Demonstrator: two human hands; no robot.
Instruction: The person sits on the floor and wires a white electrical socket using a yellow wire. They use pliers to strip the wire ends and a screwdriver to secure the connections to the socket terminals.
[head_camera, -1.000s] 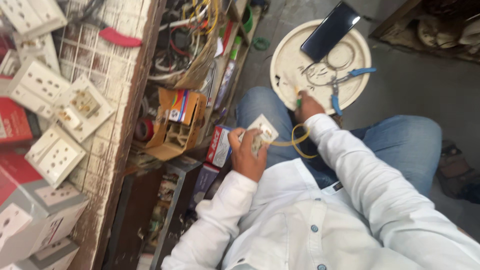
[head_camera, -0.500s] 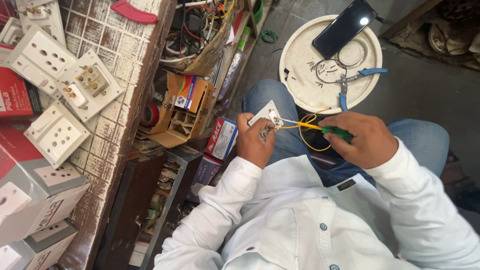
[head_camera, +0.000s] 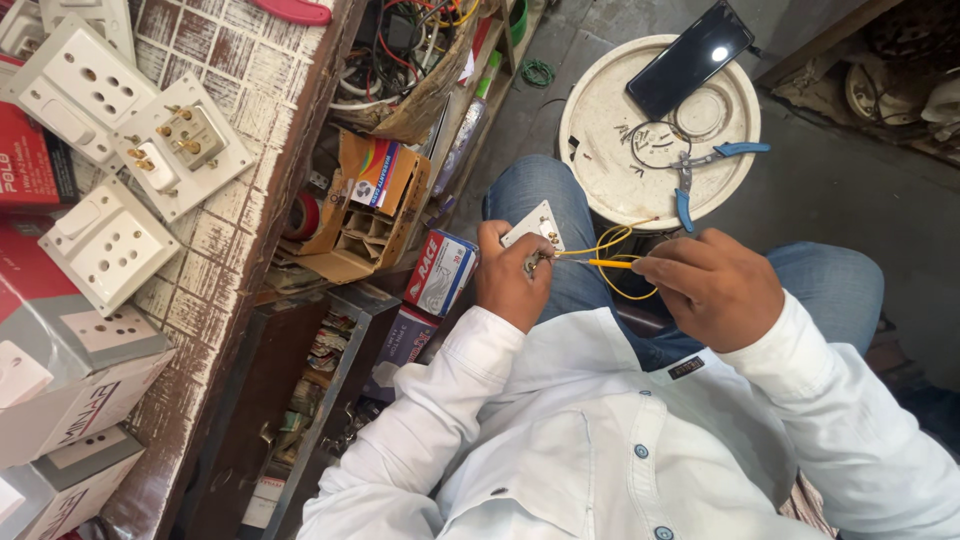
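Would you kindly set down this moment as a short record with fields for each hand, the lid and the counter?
Left hand: left hand grips a white switch plate over the lap.
Right hand: right hand holds a yellow screwdriver with its tip at the plate.
Wire: yellow wire loops from the plate.
Lid: white bucket lid bears a phone and blue pliers.
Counter: white socket plates lie on the counter.

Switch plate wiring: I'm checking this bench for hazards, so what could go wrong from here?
The left hand holds the switch plate in the air over the lap, so the screwdriver in the right hand might slip toward the fingers. The loose yellow wire could snag. The phone overhangs the bucket lid and may slide off.
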